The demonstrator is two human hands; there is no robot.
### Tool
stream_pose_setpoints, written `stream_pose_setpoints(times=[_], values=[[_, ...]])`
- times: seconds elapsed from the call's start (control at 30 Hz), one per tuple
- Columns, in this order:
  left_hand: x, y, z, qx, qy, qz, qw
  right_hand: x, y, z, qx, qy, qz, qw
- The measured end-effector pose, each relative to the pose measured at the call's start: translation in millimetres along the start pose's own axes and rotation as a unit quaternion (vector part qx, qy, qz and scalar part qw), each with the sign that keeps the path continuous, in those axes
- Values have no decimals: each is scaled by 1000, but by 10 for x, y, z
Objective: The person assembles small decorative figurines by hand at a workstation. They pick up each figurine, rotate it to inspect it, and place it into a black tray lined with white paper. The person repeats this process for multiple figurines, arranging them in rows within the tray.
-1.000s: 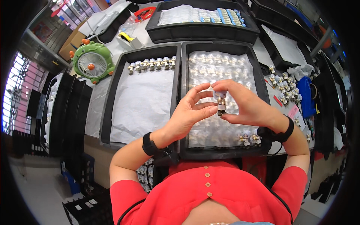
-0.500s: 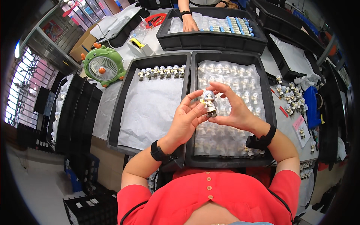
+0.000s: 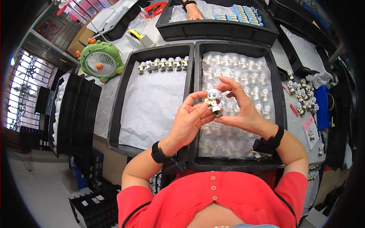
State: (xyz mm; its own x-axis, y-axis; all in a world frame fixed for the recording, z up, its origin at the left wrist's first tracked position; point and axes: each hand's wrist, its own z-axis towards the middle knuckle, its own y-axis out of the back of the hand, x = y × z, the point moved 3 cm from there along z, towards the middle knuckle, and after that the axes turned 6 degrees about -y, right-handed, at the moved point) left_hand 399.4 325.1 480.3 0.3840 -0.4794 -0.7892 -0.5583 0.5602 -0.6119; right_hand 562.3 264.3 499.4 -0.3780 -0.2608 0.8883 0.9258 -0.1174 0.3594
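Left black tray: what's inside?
Inside the tray: one row of small figurines at the far end, and a white sheet. The floor under the sheet is covered; the left hand and forearm hide the near right corner.

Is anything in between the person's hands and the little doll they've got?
No, nothing visible is in between: the left hand grips the small figurine directly, and the right hand curves close around its other side.

Pale-haired figurine point(image 3: 215, 102) in white, held aloft, seemingly tilted slightly.
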Motion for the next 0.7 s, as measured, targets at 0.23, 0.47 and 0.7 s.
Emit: stream_pose_setpoints(times=[0.23,0.47,0.7], values=[[117,-27,9,4,48,0,999,107,-10,-10,-12,137,-91,986],[133,-77,10,64,42,16,997,61,-98,-24,-5,140,-65,988],[112,-76,33,67,44,-27,996,-17,-60,-14,-12,40,47,998]])
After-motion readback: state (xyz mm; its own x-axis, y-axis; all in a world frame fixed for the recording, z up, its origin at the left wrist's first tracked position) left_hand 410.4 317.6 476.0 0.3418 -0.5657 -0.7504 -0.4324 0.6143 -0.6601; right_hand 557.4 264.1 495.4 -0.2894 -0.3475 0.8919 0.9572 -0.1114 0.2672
